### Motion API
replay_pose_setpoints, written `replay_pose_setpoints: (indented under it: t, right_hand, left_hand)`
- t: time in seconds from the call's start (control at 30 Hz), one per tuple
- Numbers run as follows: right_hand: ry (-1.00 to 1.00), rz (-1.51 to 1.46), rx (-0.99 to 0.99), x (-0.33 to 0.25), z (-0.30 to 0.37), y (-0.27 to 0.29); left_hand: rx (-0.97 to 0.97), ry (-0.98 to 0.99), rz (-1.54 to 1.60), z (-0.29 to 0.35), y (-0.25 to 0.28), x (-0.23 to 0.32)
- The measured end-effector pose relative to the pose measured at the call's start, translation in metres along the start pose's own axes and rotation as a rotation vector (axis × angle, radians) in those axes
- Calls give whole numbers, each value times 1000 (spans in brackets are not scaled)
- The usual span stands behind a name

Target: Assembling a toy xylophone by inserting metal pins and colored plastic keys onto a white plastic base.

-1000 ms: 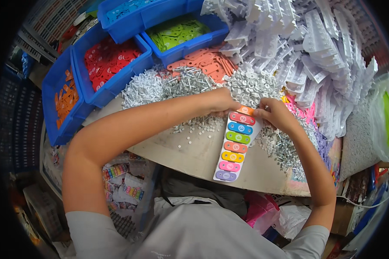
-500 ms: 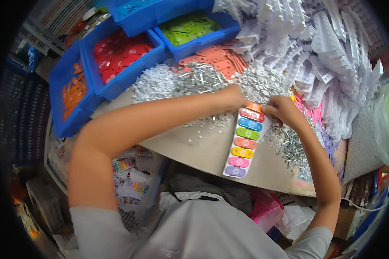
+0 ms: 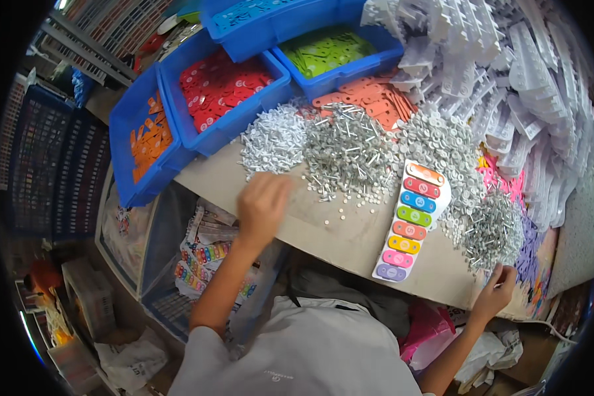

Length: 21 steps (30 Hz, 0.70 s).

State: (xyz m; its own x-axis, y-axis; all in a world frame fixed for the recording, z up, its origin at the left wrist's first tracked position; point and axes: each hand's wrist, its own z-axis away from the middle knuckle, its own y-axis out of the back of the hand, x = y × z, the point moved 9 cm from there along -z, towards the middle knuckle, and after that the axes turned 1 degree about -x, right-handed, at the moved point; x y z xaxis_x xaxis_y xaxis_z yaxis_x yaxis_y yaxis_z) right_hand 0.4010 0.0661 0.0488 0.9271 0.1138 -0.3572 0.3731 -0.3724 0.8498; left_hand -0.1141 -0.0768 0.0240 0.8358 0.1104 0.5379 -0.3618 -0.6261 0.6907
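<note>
A toy xylophone [image 3: 409, 228] lies on the worktable, its white base carrying a row of coloured bars from orange at the far end to purple at the near end. Neither hand touches it. My left hand [image 3: 265, 203], smeared by motion, is over the table's front edge, just below a heap of small white plastic pegs [image 3: 275, 135]; its fingers cannot be made out clearly. At the near side of a heap of metal pins [image 3: 493, 231], my right hand [image 3: 496, 290] has its fingers curled together in a pinch. Whatever they hold is too small to tell.
Blue bins hold orange bars [image 3: 153, 138], red bars [image 3: 221, 89] and green bars [image 3: 323, 51]. Heaps of silver pins [image 3: 350, 148] and grey washers [image 3: 439, 135] lie beyond the xylophone. White plastic bases [image 3: 482, 66] are piled high at right. A clear tub [image 3: 145, 251] stands below left.
Both hands have come off the xylophone's far end. The left moved left and nearer; the right moved right and nearer, to the metal pins. The whole view has shifted somewhat.
</note>
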Motion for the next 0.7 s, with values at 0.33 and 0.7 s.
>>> replay_pose_setpoints:
  t: [0.33, 0.7]
  right_hand:
    - [-80, 57, -136, 81, 21, -19]
    - [-127, 47, 31, 67, 18, -3]
  left_hand:
    - [-78, 32, -190, 17, 3, -28]
    - [-25, 152, -21, 9, -3, 9]
